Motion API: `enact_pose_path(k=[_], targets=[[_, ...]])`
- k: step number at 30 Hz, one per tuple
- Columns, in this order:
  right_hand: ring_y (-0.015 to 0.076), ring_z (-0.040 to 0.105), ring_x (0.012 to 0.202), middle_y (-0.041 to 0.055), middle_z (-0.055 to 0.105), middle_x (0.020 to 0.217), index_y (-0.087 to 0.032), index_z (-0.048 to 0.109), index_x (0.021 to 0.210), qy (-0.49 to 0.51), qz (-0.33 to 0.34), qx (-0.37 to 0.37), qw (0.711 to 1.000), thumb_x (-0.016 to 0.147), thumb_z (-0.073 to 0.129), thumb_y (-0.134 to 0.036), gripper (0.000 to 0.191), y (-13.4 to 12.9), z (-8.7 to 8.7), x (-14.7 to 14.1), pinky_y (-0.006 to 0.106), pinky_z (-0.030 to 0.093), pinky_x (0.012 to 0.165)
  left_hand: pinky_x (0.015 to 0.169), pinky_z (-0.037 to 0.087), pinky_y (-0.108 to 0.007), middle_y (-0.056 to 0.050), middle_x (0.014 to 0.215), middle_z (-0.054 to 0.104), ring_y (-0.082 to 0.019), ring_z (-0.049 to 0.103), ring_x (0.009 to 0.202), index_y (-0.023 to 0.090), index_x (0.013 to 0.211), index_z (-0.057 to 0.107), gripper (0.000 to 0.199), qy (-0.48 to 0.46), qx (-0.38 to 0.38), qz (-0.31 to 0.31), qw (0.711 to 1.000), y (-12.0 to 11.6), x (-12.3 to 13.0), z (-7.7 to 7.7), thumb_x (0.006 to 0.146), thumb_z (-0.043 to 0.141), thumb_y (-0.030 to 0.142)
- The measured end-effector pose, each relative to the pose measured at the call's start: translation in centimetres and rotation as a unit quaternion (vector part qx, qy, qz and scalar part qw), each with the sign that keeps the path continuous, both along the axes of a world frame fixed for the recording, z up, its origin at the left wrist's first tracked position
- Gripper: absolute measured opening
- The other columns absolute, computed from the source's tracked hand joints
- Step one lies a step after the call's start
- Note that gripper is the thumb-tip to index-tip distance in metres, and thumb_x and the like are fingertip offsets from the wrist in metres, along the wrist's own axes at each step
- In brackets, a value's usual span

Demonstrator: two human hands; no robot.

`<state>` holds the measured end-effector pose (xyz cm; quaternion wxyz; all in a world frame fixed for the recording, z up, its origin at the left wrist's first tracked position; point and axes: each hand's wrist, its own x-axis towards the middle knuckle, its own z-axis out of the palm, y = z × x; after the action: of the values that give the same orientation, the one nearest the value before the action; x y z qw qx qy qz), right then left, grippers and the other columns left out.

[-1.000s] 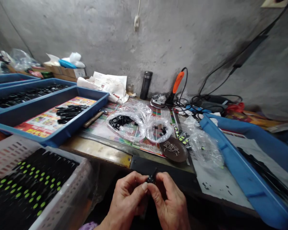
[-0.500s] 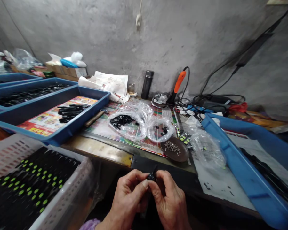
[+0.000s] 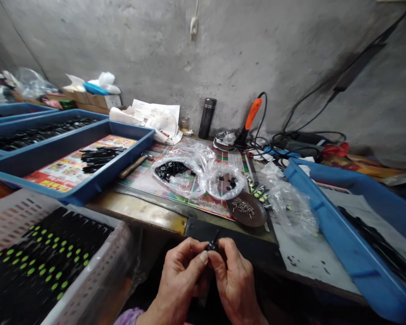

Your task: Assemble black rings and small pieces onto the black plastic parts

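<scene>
A small black part (image 3: pixel 212 245) is pinched between the fingertips of both hands, just off the table's front edge. My left hand (image 3: pixel 182 275) is closed on it from the left, thumb and forefinger together. From the right, my right hand (image 3: pixel 235 275) grips it too, its fingers curled. Its lower side is hidden by the fingers. Beyond the hands, a brown dish (image 3: pixel 246 210) holds small metal screws. Behind that lie an open plastic bag of black pieces (image 3: pixel 171 170) and a smaller bag with a few black pieces (image 3: pixel 227 183).
Left are blue trays (image 3: pixel 77 192) of black parts and a white basket (image 3: pixel 98 266) of black parts with green dots. Another blue tray (image 3: pixel 352 253) stands right. Further back are an orange-handled tool (image 3: pixel 253 113), a black flask (image 3: pixel 207 118) and crumpled plastic (image 3: pixel 291 203).
Both hands have risen very slightly, with the black part still between them, and my right hand sits a little further left. The objects on the table have kept their places.
</scene>
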<state>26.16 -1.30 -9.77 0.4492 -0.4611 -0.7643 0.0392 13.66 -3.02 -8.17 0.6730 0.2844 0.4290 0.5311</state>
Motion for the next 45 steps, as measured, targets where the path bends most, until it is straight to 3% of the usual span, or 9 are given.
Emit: enact_pose_path(k=[4,9,16,21,29,33,38,42,45], targets=[[0.0146,0.063,0.060,0.0009,0.060,0.075,-0.018,0.053,0.097,-0.021,-0.009,0.024,0.999,0.109,0.035,-0.042,0.032,-0.2,-0.2,0.2,0.022,0.048,0.053,0.036,0.028,-0.015,0.008,0.046,0.045,-0.003,0.034,0.036,0.014,0.081,0.060,0.044,-0.011,0.002,-0.004,1.000,-0.2,-0.2,-0.3,0.066,0.082,0.049],[0.0143,0.058,0.053,-0.0003,0.055,0.067,-0.018,0.052,0.088,-0.058,-0.021,0.057,0.997,0.109,0.035,-0.037,0.032,-0.2,-0.4,0.2,0.023,0.043,0.049,0.036,0.027,-0.015,0.008,0.045,0.045,-0.003,0.035,0.036,0.014,0.081,0.061,0.045,-0.010,-0.005,-0.014,1.000,-0.3,-0.1,-0.4,0.067,0.081,0.051],[0.0120,0.054,0.048,-0.0038,0.049,0.060,-0.021,0.044,0.075,-0.002,-0.012,-0.001,1.000,0.108,0.035,-0.037,0.038,0.0,-0.9,0.0,0.021,0.039,0.046,0.036,0.027,-0.015,0.007,0.044,0.043,-0.003,0.035,0.036,0.013,0.076,0.061,0.049,0.013,0.006,0.001,1.000,-0.3,0.3,-0.2,0.064,0.081,0.056],[0.0117,0.057,0.050,-0.0032,0.055,0.064,-0.019,0.052,0.083,0.021,0.003,-0.036,0.999,0.108,0.037,-0.043,0.038,-0.3,-0.8,0.2,0.020,0.042,0.046,0.036,0.028,-0.015,0.008,0.043,0.045,-0.004,0.036,0.036,0.014,0.081,0.059,0.047,0.000,0.001,-0.007,1.000,-0.2,-0.1,-0.3,0.066,0.081,0.053],[0.0118,0.054,0.051,-0.0026,0.051,0.063,-0.019,0.050,0.078,-0.009,-0.011,0.018,1.000,0.107,0.038,-0.035,0.036,-0.2,-0.7,0.1,0.021,0.040,0.048,0.036,0.029,-0.015,0.008,0.043,0.044,-0.004,0.036,0.036,0.014,0.078,0.059,0.047,0.007,-0.006,-0.014,1.000,-0.3,0.1,-0.4,0.066,0.081,0.054],[0.0100,0.051,0.046,-0.0051,0.047,0.058,-0.020,0.045,0.072,0.033,-0.004,-0.016,0.999,0.105,0.041,-0.036,0.037,0.0,-1.0,-0.2,0.018,0.039,0.044,0.035,0.029,-0.014,0.008,0.043,0.044,-0.003,0.036,0.035,0.014,0.078,0.058,0.047,0.008,0.003,-0.008,1.000,-0.3,0.1,-0.7,0.068,0.079,0.054],[0.0092,0.055,0.048,-0.0046,0.055,0.063,-0.019,0.055,0.079,0.083,0.036,-0.069,0.993,0.105,0.044,-0.040,0.035,-0.3,-0.3,0.2,0.015,0.042,0.047,0.035,0.031,-0.013,0.008,0.048,0.050,-0.003,0.038,0.036,0.016,0.089,0.057,0.039,-0.028,0.017,-0.023,0.999,-0.1,-0.4,-0.9,0.075,0.077,0.046],[0.0089,0.057,0.053,-0.0054,0.059,0.067,-0.021,0.056,0.082,0.088,0.035,-0.096,0.991,0.102,0.052,-0.035,0.025,-0.8,0.2,0.7,0.014,0.043,0.052,0.036,0.037,-0.014,0.003,0.059,0.062,-0.006,0.049,0.040,0.015,0.096,0.059,0.033,-0.089,0.025,-0.029,0.995,0.4,-1.0,-0.9,0.077,0.077,0.035],[0.0084,0.056,0.054,-0.0059,0.060,0.069,-0.021,0.057,0.085,0.095,0.055,-0.122,0.987,0.101,0.054,-0.030,0.018,-1.4,0.1,0.8,0.014,0.043,0.053,0.049,0.048,-0.018,-0.004,0.073,0.070,-0.009,0.060,0.051,0.013,0.094,0.060,0.032,-0.140,0.007,-0.003,0.990,0.7,-1.4,-0.5,0.073,0.080,0.026]])
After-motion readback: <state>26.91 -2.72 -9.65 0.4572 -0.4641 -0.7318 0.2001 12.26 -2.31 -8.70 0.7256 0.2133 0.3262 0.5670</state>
